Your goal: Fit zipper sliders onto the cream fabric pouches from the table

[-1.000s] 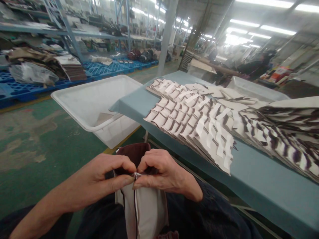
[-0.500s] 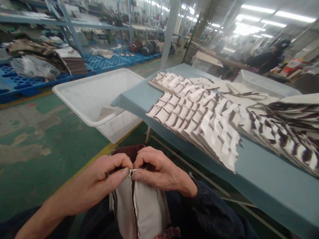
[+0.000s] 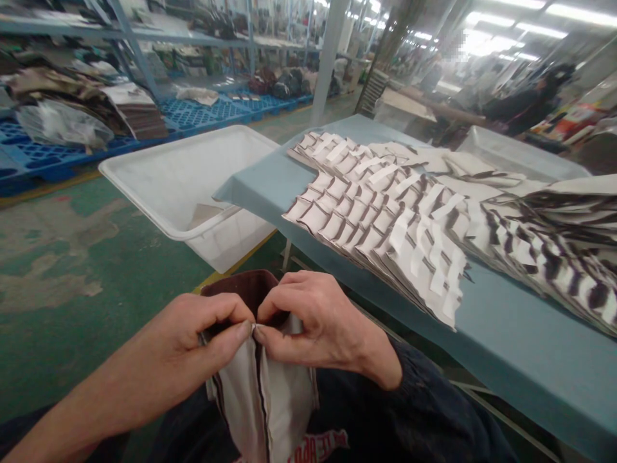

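A cream fabric piece (image 3: 289, 392) with a dark brown inner side hangs over my lap, a seam with dark edges running down its middle. My left hand (image 3: 212, 334) pinches the top of that seam between thumb and forefinger. Right beside it, my right hand (image 3: 308, 321) pinches the same spot from the other side, the fingertips of both hands almost touching. Behind the hands the brown side of the piece stands up in a curve. What lies exactly between the fingertips is too small to make out.
A blue-grey table (image 3: 520, 347) at right bears overlapping rows of cream pieces (image 3: 347, 206) with dark edges. Beyond my hands stands a white plastic bin (image 3: 144, 173). Blue pallets (image 3: 202, 116) with bundles lie at back left. A person in dark clothes (image 3: 525, 103) is at far right.
Both hands stay pinched at the seam and sit slightly higher in view. More of the piece's brown inner side shows behind them. The lower cream part has narrowed.
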Motion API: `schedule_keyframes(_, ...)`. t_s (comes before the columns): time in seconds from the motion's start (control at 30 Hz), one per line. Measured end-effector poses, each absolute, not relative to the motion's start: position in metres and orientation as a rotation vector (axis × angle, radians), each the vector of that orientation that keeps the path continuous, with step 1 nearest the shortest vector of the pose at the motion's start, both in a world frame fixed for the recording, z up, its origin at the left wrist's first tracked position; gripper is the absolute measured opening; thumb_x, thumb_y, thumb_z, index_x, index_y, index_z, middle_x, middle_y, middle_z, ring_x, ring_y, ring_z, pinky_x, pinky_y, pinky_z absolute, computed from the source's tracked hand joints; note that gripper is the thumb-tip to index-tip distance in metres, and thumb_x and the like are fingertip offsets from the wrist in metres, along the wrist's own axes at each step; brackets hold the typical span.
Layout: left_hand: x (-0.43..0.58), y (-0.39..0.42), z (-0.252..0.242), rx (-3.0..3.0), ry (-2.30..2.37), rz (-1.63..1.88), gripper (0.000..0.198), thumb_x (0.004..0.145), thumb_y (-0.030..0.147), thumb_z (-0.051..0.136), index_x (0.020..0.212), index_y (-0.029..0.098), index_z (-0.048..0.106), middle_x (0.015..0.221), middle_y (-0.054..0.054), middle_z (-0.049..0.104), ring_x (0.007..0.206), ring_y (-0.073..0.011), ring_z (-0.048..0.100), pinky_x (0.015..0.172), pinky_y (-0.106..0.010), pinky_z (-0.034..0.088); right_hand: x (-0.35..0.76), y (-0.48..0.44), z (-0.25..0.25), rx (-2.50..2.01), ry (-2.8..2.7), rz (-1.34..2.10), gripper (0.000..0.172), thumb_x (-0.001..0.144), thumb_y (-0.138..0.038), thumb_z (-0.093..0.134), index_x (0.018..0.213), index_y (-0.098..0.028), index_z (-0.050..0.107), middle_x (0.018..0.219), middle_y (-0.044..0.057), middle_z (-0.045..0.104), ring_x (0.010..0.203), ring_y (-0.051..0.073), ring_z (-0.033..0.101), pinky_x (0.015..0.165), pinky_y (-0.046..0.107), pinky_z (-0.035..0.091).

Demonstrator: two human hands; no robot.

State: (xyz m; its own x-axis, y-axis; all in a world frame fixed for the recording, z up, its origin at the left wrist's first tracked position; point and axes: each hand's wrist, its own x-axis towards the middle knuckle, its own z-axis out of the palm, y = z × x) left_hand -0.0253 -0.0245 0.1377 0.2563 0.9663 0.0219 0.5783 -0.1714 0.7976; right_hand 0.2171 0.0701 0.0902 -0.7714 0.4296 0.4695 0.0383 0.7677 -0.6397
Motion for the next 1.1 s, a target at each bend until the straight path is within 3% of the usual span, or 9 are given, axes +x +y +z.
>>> schedule_keyframes(0.4, -0.025, -0.017, 0.135, 1.87, 1.333, 0.789, 0.031, 0.098, 0.031, 0.064, 0.07, 0.025, 0.078, 0.061, 0.006, 0.07, 0.051, -0.0126, 0.062, 0.051, -0.019, 0.045, 0.218, 0.06, 0.101, -0.476, -2.326, 0.986, 0.026, 0.114, -0.038, 0.084, 0.093, -0.028, 0.072, 0.082, -0.003, 0.077, 0.076, 0.018, 0.065, 0.081, 0.032, 0.051)
schedule_keyframes(0.67, -0.015, -0.035, 0.12, 1.855, 1.451, 0.99, 0.027, 0.106, 0.029, 0.067, 0.083, 0.027, 0.083, 0.069, 0.006, 0.076, 0.058, -0.0148, 0.069, 0.056, -0.021, 0.049, 0.215, 0.061, 0.093, -0.534, -2.118, 1.4, 0.048, 0.119, -0.062, 0.08, 0.09, -0.026, 0.066, 0.088, -0.002, 0.076, 0.08, 0.017, 0.063, 0.082, 0.031, 0.051)
schedule_keyframes(0.77, -0.022, -0.034, 0.118, 1.835, 1.384, 0.939, 0.029, 0.107, 0.03, 0.067, 0.085, 0.027, 0.084, 0.072, 0.007, 0.078, 0.061, -0.0146, 0.071, 0.057, -0.019, 0.051, 0.215, 0.061, 0.086, -0.49, -2.16, 1.321, 0.04, 0.12, -0.055, 0.076, 0.094, -0.027, 0.068, 0.088, -0.001, 0.075, 0.083, 0.017, 0.064, 0.084, 0.032, 0.051)
schedule_keyframes(0.9, -0.029, -0.026, 0.13, 1.859, 1.286, 0.853, 0.031, 0.107, 0.03, 0.064, 0.085, 0.027, 0.085, 0.076, 0.008, 0.082, 0.063, -0.0136, 0.075, 0.061, -0.017, 0.054, 0.214, 0.061, 0.082, -0.415, -2.213, 1.149, 0.021, 0.107, -0.041, 0.079, 0.097, -0.027, 0.067, 0.087, -0.002, 0.072, 0.081, 0.018, 0.064, 0.083, 0.033, 0.049)
schedule_keyframes(1.0, -0.03, -0.02, 0.138, 1.853, 1.28, 0.778, 0.033, 0.109, 0.033, 0.062, 0.091, 0.027, 0.09, 0.081, 0.007, 0.087, 0.071, -0.0148, 0.081, 0.068, -0.017, 0.057, 0.212, 0.062, 0.081, -0.398, -2.24, 1.083, 0.018, 0.101, -0.039, 0.076, 0.094, -0.028, 0.064, 0.084, -0.003, 0.069, 0.077, 0.018, 0.063, 0.081, 0.033, 0.049)
schedule_keyframes(1.1, -0.035, -0.014, 0.137, 1.853, 1.33, 0.626, 0.034, 0.107, 0.039, 0.065, 0.087, 0.026, 0.089, 0.077, 0.005, 0.084, 0.069, -0.0168, 0.077, 0.065, -0.021, 0.054, 0.209, 0.064, 0.079, -0.416, -2.261, 1.059, 0.019, 0.1, -0.04, 0.075, 0.092, -0.028, 0.063, 0.081, -0.004, 0.066, 0.074, 0.018, 0.062, 0.079, 0.032, 0.048)
